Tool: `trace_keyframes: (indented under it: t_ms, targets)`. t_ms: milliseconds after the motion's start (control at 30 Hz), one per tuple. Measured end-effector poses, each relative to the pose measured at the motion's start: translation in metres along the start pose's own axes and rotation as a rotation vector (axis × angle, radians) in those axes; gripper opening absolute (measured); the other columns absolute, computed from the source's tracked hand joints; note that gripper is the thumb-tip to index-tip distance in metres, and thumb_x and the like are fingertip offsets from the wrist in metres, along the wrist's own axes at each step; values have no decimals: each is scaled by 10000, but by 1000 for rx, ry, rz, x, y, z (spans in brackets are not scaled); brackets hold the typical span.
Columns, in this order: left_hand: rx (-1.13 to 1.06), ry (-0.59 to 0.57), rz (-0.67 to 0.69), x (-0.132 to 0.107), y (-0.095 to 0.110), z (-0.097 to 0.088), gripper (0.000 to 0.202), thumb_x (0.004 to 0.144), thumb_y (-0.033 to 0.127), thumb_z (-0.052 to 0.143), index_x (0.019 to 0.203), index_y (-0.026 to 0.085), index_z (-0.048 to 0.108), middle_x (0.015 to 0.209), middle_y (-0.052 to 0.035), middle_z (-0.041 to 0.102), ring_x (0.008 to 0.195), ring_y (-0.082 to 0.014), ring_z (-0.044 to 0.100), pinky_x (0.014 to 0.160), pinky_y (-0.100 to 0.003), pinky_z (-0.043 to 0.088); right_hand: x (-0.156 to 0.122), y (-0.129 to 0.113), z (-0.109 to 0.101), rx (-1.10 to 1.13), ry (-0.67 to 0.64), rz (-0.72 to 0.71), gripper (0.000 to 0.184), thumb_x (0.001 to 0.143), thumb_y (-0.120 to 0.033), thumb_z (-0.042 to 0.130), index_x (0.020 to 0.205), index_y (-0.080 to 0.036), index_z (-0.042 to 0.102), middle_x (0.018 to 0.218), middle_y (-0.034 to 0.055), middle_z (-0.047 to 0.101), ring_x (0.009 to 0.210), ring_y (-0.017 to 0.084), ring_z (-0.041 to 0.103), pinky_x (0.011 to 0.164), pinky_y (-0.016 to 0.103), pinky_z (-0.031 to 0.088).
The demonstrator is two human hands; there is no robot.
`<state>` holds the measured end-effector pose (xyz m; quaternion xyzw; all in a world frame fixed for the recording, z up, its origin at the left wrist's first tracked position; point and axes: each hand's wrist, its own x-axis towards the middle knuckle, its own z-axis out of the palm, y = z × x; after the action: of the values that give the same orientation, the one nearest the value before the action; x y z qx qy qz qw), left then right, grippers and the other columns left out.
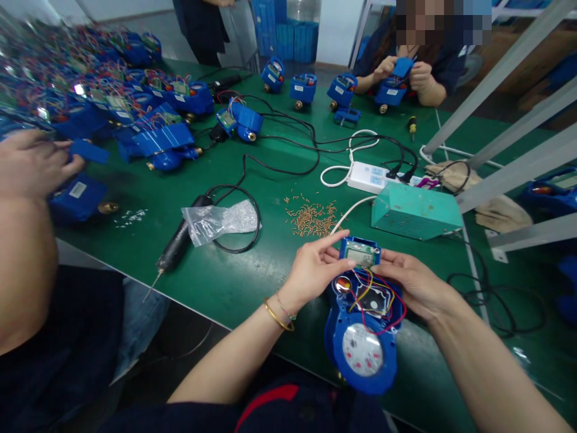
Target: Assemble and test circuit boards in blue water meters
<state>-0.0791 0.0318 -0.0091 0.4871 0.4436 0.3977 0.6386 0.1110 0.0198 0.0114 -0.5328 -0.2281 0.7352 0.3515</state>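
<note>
An open blue water meter (363, 337) lies at the near edge of the green table (252, 282), its white dial toward me and red, yellow and black wires showing inside. A small display board (360, 255) stands at its far end. My left hand (313, 270) grips the meter's left side, fingers curled on the board, index finger stretched out. On the other side my right hand (412, 282) pinches the board's right edge. Both hands are closed on the meter.
A heap of small copper screws (311, 218), a teal power box (415, 210), a white power strip (374, 176), an electric screwdriver (178, 243) and a plastic bag (220, 221) lie ahead. Several blue meters (135, 102) crowd the far left. Co-workers sit at left (27, 180) and opposite (406, 75).
</note>
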Motion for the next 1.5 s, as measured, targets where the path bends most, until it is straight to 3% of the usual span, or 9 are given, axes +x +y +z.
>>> trace_keyframes:
  t_ms: [267, 500, 733, 933, 1133, 1500]
  targets:
    - [27, -10, 12, 0, -1, 1, 653, 697, 289, 806, 1320, 219, 624, 739, 23, 589, 587, -76, 528, 541, -204, 447, -2, -1, 0, -29, 17, 10, 523, 445, -78, 864, 933, -163, 697, 904, 54, 775, 749, 219, 741, 678, 264, 591]
    - [1, -7, 0, 0, -2, 1, 643, 705, 264, 794, 1321, 210, 620, 736, 33, 577, 575, -63, 504, 545, -201, 422, -2, -1, -1, -79, 14, -10, 492, 455, -129, 905, 908, -156, 716, 925, 91, 771, 773, 251, 736, 760, 333, 588]
    - [-45, -8, 0, -1, -1, -1, 620, 705, 223, 789, 1300, 188, 618, 743, 36, 576, 604, -70, 532, 570, -201, 429, -4, -5, -1, -85, -63, -9, 423, 568, -282, 909, 933, -150, 741, 945, 105, 768, 729, 235, 732, 790, 353, 584]
    - [-45, -31, 14, -2, -2, -1, 619, 719, 228, 781, 1312, 184, 607, 755, 34, 567, 611, -69, 530, 568, -198, 430, -3, -4, -2, -40, -77, 23, 437, 571, -226, 895, 974, -152, 742, 963, 100, 767, 804, 252, 738, 802, 348, 582]
    - [-21, -37, 46, 0, -4, 0, 610, 710, 256, 797, 1295, 229, 629, 755, 34, 560, 609, -72, 525, 554, -196, 437, -2, -3, -2, -57, -50, 17, 510, 480, -94, 855, 971, -161, 735, 990, 94, 765, 907, 285, 729, 793, 346, 588]
    - [-13, -31, 42, 0, -4, -1, 620, 695, 273, 807, 1290, 237, 638, 747, 33, 565, 602, -75, 515, 558, -205, 443, -3, -5, -3, -121, -44, 11, 479, 482, -133, 878, 937, -162, 735, 998, 113, 762, 864, 297, 734, 784, 380, 601]
